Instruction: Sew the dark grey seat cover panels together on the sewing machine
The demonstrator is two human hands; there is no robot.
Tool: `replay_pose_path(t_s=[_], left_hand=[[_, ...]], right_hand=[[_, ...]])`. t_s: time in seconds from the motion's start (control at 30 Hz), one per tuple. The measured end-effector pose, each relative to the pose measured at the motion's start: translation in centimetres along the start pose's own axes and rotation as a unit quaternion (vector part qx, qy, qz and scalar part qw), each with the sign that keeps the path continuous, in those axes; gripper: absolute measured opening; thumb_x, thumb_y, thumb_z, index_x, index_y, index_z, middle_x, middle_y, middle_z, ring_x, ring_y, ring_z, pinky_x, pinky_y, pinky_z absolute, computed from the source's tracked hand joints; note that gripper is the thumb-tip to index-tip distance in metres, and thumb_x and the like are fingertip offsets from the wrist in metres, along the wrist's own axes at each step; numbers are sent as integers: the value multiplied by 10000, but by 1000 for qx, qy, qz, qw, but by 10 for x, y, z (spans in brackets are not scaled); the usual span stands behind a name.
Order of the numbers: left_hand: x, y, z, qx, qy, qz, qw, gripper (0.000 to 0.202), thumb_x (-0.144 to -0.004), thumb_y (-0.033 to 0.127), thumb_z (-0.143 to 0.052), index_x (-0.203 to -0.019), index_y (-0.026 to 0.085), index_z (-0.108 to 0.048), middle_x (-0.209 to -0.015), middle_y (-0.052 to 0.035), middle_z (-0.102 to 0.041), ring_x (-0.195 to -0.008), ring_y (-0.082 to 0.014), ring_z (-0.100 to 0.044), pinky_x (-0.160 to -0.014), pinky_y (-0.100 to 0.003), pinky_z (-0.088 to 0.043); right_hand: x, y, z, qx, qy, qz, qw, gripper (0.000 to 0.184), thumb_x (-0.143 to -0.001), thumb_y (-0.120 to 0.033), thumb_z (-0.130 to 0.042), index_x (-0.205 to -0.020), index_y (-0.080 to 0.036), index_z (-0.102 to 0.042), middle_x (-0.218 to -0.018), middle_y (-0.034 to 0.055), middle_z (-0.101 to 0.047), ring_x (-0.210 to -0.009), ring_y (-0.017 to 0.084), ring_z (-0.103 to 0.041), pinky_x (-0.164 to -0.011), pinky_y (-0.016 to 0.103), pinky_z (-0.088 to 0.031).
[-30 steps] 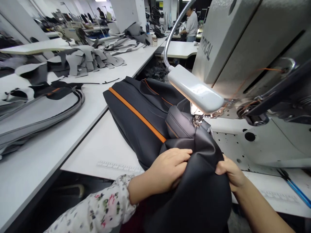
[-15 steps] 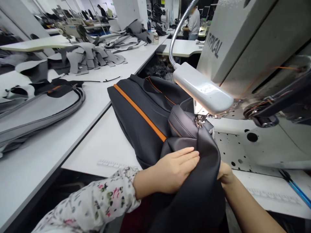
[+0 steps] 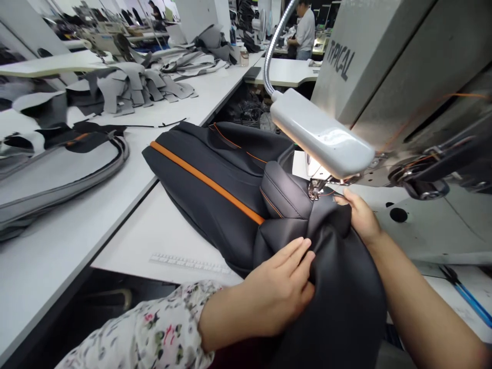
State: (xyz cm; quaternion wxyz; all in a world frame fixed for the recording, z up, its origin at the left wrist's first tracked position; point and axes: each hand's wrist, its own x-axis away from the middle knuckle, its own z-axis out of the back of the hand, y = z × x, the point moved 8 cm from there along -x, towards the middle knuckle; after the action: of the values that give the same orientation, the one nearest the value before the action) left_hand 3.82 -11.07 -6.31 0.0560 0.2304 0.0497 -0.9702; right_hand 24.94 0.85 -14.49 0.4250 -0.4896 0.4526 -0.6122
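A black leather-like seat cover (image 3: 215, 205) with an orange stripe and orange stitching lies bunched under the presser foot (image 3: 315, 188) of a sewing machine (image 3: 369, 66). My left hand (image 3: 274, 289) grips a fold of the cover in front of the foot, fingers together; its thumb is partly hidden. To the right of the foot, my right hand (image 3: 363, 218) pinches the cover's raised edge between thumb and fingers. A thin orange thread runs from the needle area toward that hand. The cover's near part hangs down toward my lap.
A white lamp (image 3: 321, 133) on a bendable neck hangs low over the needle. Blue-handled snips (image 3: 467, 297) lie at right. A ruler strip (image 3: 188, 263) marks the table. Grey cut pieces (image 3: 134, 87) lie on the left table. One person (image 3: 305, 31) stands beyond.
My right hand has come up from behind the cover to its edge beside the presser foot, folding it over. My left hand has shifted slightly down. The cover's far end has swung left.
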Motion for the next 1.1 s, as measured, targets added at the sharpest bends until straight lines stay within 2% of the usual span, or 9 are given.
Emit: replay_pose_path(t_s=[0.1,0.27,0.43,0.57,0.73,0.83,0.97,1.1], left_hand=[[0,1,1,16,7,7,1000,233,-953,231,-540,-1025,97,-716,-1249,-196,-721,-1304,-377,-644,-1254,-519,-412],[-3,-1,3,42,31,17,999,238,-941,222,-518,-1004,95,-708,-1270,-209,-711,-1293,-370,-653,-1249,-498,-425],[-5,-5,1,52,33,19,998,254,-953,208,-484,-985,96,-709,-1255,-213,-714,-1297,-348,-651,-1260,-480,-412],[-9,-9,-3,62,24,6,998,285,-986,230,-457,-989,117,-718,-1227,-190,-726,-1292,-307,-653,-1268,-445,-407],[-14,-15,-5,64,17,4,998,296,-1002,242,-442,-986,142,-719,-1221,-152,-735,-1242,-267,-680,-1248,-400,-437],[-17,-17,-6,68,3,0,998,296,-1005,250,-438,-998,146,-715,-1238,-149,-730,-1247,-258,-677,-1259,-394,-420],[-21,-21,-5,72,-1,-2,997,279,-1001,255,-452,-1019,145,-708,-1255,-147,-725,-1248,-259,-679,-1271,-403,-401],[-23,-25,-2,66,30,4,997,283,-1017,256,-436,-1018,145,-696,-1280,-152,-717,-1273,-274,-671,-1254,-420,-425]], right_hand=[[-16,-6,-7,28,-7,17,999,556,-882,-688,-483,-989,-230,-778,-1014,83,-798,-1106,317,-724,-1038,466,-563],[-31,-9,7,108,36,83,990,454,-840,-564,-656,-1153,-256,-769,-1178,44,-782,-1275,320,-651,-1150,443,-488],[-34,-2,15,154,48,110,981,461,-843,-473,-719,-1230,-223,-727,-1212,91,-763,-1211,308,-678,-1120,480,-502],[-43,7,17,157,56,94,982,438,-889,-500,-702,-1188,-181,-723,-1124,84,-768,-1124,271,-699,-1104,524,-487],[-51,20,22,133,89,23,987,454,-930,-607,-622,-990,-178,-759,-895,51,-758,-916,245,-712,-935,451,-551],[-54,26,24,125,102,-18,987,461,-957,-601,-621,-929,-152,-723,-828,33,-721,-821,200,-689,-880,426,-562],[-63,32,26,120,108,-40,986,379,-979,-524,-649,-964,-149,-701,-884,22,-705,-829,183,-677,-859,400,-573],[-75,36,25,101,97,-12,990,335,-994,-466,-652,-1095,-148,-687,-1059,51,-705,-939,202,-683,-867,400,-589]])
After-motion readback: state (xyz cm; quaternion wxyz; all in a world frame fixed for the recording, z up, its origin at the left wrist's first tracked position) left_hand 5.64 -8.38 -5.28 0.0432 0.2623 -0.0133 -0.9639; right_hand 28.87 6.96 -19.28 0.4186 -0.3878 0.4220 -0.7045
